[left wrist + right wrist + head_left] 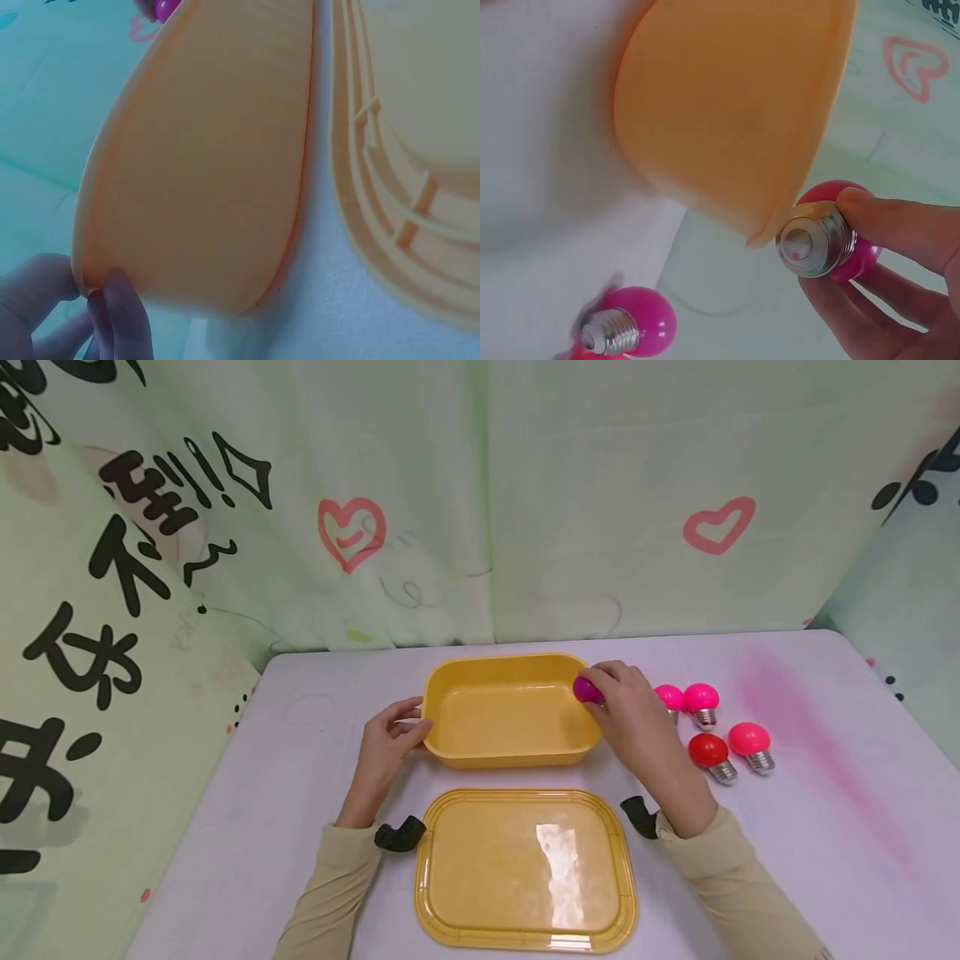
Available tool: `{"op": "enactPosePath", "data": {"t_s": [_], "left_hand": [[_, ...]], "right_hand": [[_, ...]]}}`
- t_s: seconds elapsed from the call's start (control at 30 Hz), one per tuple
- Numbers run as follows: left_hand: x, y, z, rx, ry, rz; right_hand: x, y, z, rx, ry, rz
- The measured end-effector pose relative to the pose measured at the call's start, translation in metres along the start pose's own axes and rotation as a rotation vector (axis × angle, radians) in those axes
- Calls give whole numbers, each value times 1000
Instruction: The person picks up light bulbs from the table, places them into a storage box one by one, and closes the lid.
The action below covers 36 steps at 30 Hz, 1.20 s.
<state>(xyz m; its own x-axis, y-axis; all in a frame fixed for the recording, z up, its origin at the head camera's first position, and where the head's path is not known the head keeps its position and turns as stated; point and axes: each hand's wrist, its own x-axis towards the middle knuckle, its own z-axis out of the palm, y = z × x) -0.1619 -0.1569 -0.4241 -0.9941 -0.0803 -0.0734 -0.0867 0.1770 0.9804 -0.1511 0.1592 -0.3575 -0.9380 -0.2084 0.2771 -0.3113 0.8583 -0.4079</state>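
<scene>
A yellow plastic container [517,758] stands open-topped near the back of the table, its inside bare. My left hand [384,745] pinches the left end of its rim, thumb and fingers on either side of the wall [191,172]. At the opposite end, my right hand [637,714] holds a magenta light bulb [587,691] beside the rim. In the right wrist view, thumb and fingers grip the bulb's coloured globe, and its silver screw base [810,241] faces the camera, close to the container's corner.
A yellow lid [491,877] lies on the table in front of the container. Several pink and red light bulbs, among them a red bulb [708,750] and a pink bulb [702,696], lie to the right. A printed curtain [585,527] hangs behind the table.
</scene>
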Motion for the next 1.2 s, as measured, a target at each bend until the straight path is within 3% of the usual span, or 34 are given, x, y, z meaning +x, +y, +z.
{"op": "enactPosePath", "data": {"t_s": [0.53,0.9,1.2], "left_hand": [[0,0,-4,-45,-23,13],[0,0,-3,-42,-26,9],[2,-3,-3,-48,-43,20]], "right_hand": [[16,4,21,51,-1,-18],[24,3,36,3,-34,-35],[30,6,47,-54,-50,-128]]}}
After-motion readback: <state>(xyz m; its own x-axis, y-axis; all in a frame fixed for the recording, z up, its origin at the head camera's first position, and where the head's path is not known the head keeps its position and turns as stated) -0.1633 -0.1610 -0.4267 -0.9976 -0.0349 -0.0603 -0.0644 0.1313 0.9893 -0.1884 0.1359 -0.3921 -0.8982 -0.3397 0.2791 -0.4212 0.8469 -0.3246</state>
